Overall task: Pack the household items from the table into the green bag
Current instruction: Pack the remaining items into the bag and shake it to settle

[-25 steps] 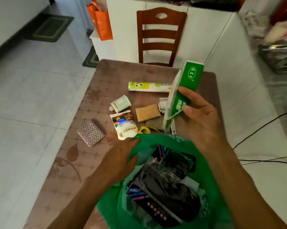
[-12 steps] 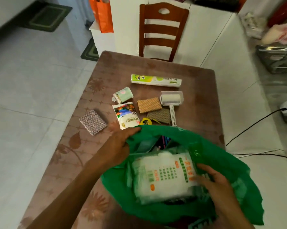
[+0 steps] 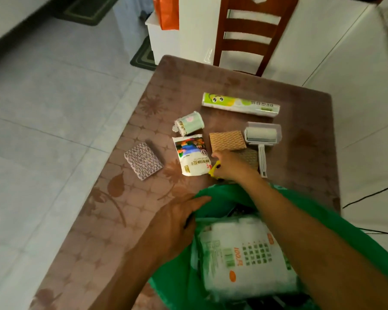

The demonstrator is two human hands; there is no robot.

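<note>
The green bag [image 3: 213, 193] lies open at the table's near edge with a white and green packet [image 3: 244, 256] on top inside it. My left hand [image 3: 177, 222] grips the bag's left rim. My right hand [image 3: 230, 165] reaches past the bag and closes on a small yellow item [image 3: 214, 170] on the table. Around it lie a white salt pouch [image 3: 192, 157], a tan sponge [image 3: 226, 140], a darker sponge [image 3: 249, 156] partly under my hand, a lint roller [image 3: 263, 136], a green roll box [image 3: 240, 105], a small mint pack [image 3: 189, 125] and a sparkly scrub pad [image 3: 142, 161].
The brown patterned table [image 3: 300, 121] has a wooden chair [image 3: 253, 34] at its far side. An orange bag [image 3: 166, 12] hangs beyond on the left. A black cable [image 3: 372, 194] runs over the floor to the right.
My right hand let go of the white and green packet inside the bag and moved forward onto the yellow item. My left hand stayed on the bag's rim.
</note>
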